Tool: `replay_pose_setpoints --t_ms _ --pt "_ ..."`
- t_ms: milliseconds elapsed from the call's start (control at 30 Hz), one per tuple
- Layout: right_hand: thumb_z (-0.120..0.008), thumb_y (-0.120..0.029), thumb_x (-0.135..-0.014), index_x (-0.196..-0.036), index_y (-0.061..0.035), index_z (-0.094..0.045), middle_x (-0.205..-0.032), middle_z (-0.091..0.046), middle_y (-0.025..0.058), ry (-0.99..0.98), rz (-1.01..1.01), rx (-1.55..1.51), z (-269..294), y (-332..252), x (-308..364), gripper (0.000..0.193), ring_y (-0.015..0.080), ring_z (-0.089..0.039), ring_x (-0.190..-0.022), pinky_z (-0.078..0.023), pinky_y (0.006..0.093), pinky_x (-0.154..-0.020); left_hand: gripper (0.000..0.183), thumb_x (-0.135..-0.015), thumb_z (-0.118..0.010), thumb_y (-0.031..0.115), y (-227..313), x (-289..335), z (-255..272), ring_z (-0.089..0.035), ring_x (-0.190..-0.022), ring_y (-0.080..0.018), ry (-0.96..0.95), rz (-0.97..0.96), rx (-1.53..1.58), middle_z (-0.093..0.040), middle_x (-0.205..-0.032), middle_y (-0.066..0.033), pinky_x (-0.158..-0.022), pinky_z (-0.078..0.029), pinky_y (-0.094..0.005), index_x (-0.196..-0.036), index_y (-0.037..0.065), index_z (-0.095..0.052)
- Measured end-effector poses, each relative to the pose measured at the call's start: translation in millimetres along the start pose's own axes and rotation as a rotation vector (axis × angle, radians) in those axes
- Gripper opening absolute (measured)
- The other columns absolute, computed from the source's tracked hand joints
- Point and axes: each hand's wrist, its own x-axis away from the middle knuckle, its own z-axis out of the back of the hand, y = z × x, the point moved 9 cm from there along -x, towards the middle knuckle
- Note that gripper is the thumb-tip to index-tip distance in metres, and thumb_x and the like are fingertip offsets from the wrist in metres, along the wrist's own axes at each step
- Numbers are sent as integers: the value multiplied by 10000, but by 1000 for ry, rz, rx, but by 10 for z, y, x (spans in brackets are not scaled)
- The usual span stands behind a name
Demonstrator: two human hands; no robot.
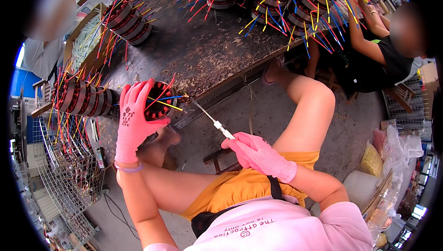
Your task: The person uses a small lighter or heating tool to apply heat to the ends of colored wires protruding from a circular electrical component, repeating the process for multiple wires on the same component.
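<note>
Both hands wear pink knit cloth gloves (pixel 134 122); the thin tool (pixel 213 122) is shiny metal, the workbench (pixel 203 52) rough and matt.

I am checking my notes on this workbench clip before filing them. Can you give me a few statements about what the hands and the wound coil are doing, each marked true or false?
1. Both hands wear pink gloves. True: left hand, right hand.
2. The left hand grips a round wound coil with coloured wires sticking out. True.
3. The right hand is empty. False: it holds a thin needle-like tool.
4. The tool's tip points away from the coil. False: it points toward the coil's wires.
5. More wired coils lie in a row on the dark bench. True.
</note>
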Motion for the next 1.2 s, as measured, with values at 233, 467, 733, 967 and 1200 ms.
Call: replay_pose_setpoints --t_ms 233,467,733,967,1200 --pt "-480 -254 -1048 -1135 -20 -615 -664 -445 -32 10 20 35 3 -12 -8 283 53 -400 -550 -342 238 -510 982 -522 -898 260 -12 -25 12 -483 -1308 -323 23 -12 31 -573 -1333 -148 -1196 -251 -497 -1395 38 -506" --pt "-479 -270 -1049 -1124 -25 -620 -641 -453 -17 5 31 64 7 -1 -23 292 59 -414 -544 -348 246 -512 995 -533 -894 243 -48 -1 -10 -471 -1328 -321 6 -9 10 -563 -1354 -149 -1200 -254 -488 -1417 32 -486" --pt "-487 -322 -1040 -1131 -47 -636 -577 -465 -16 33 64 83 23 16 -37 326 48 -365 -455 -267 226 -442 998 -539 -894 256 -28 -19 3 -465 -1336 -324 -8 -13 7 -557 -1366 -151 -1201 -256 -482 -1421 27 -486" --pt "-479 -280 -1043 -1137 -19 -613 -643 -479 -10 12 0 84 20 4 7 308 59 -424 -534 -356 239 -508 986 -540 -892 285 -34 -12 -1 -474 -1323 -324 9 -17 6 -567 -1350 -149 -1197 -253 -495 -1410 36 -498" --pt "-476 -257 -1043 -1120 -7 -615 -662 -471 -16 0 77 44 21 18 -17 296 59 -425 -550 -367 243 -520 991 -529 -901 294 -1 -37 9 -488 -1306 -316 12 -22 -3 -572 -1340 -147 -1199 -248 -496 -1400 35 -505"
